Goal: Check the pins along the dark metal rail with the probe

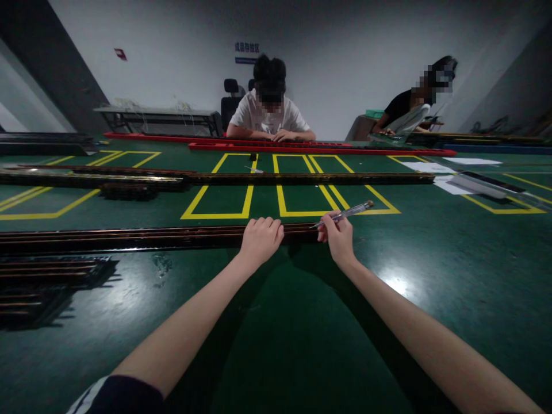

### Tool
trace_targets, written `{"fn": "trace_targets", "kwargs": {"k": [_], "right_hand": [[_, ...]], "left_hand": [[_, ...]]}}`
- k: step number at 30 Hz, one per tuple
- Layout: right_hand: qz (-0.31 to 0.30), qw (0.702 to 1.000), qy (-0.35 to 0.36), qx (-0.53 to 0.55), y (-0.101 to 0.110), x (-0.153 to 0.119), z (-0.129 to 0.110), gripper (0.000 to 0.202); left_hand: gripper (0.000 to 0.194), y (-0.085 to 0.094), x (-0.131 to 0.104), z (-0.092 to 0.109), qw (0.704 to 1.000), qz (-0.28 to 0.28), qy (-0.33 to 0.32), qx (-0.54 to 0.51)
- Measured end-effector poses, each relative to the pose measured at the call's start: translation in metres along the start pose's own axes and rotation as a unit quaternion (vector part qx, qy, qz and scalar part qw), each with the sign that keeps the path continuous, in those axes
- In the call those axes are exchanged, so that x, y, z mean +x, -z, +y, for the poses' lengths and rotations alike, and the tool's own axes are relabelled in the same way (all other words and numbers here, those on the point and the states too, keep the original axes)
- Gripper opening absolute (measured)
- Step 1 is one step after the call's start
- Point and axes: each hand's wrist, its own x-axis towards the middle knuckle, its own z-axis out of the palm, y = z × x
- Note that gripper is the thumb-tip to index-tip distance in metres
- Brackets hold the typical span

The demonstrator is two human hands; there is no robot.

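Note:
A long dark bar (129, 238) with several copper-coloured lines along its length lies across the green table in front of me. My left hand (262, 238) is closed over the bar near its right end, fingers curled across the far edge. My right hand (338, 237) grips a small screwdriver (356, 211) with a clear handle. Its thin shaft points left, and the tip is at the top of the bar's right end. Whether the tip touches the bar I cannot tell. The right fingers also sit against that end.
Shorter dark bars (52, 270) lie at the near left. A second long row of bars (302, 179) crosses the table farther back, before red rails (276, 148). White papers (452, 183) lie at right. One person (271, 115) sits opposite; another (401, 112) leans at far right.

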Motion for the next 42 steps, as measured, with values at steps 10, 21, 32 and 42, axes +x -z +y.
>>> {"fn": "trace_targets", "kwargs": {"k": [10,21,32,42], "right_hand": [[0.026,1.000,-0.009,0.004,-0.001,0.001,0.003,0.020],[0.076,0.997,-0.010,0.016,0.000,0.002,0.002,0.018],[0.140,0.989,-0.030,0.022,0.002,0.008,0.004,0.019],[0.089,0.981,0.114,-0.125,0.002,-0.001,-0.005,0.021]], "left_hand": [[0.048,-0.002,0.000,-0.001,1.000,0.003,0.000,-0.009],[0.049,-0.001,0.000,-0.001,1.000,0.000,0.000,-0.011],[0.048,0.001,-0.002,0.000,1.000,0.014,-0.004,0.005],[0.045,0.017,-0.016,-0.031,0.998,0.025,0.027,0.054]]}}
